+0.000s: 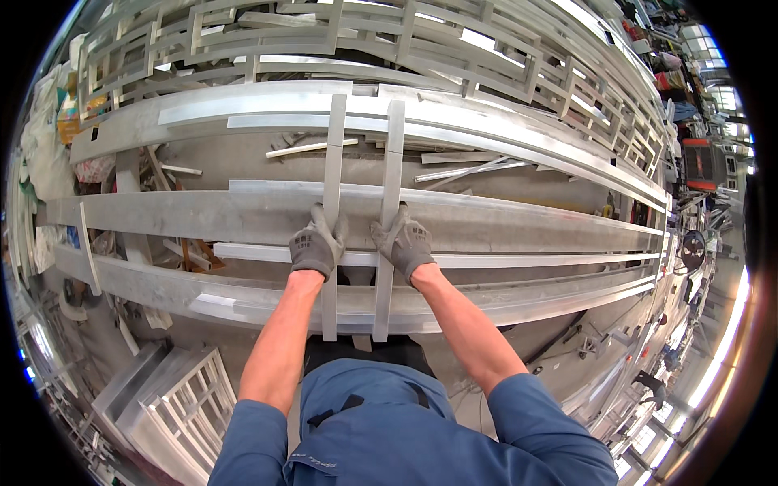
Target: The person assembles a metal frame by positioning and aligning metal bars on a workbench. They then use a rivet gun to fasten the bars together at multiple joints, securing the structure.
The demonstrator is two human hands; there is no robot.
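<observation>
Two slim silver metal bars, a left bar (333,170) and a right bar (391,170), lie side by side, pointing away from me. They rest across several long metal beams that run left to right. My left hand (318,241), in a grey work glove, is closed around the left bar, thumb on its inner side. The right bar is gripped the same way by my gloved right hand (403,241). Beneath my hands runs a thin bright rail (519,261), in front of a wide grey beam (486,223). The gloves hide part of each bar.
Beyond the beams lies a large metal lattice frame (405,40). Loose metal strips (470,170) are on the floor between beams. A smaller barred frame (190,401) stands at the lower left. Cables (559,336) trail at the right, and a fan (693,247) is further right.
</observation>
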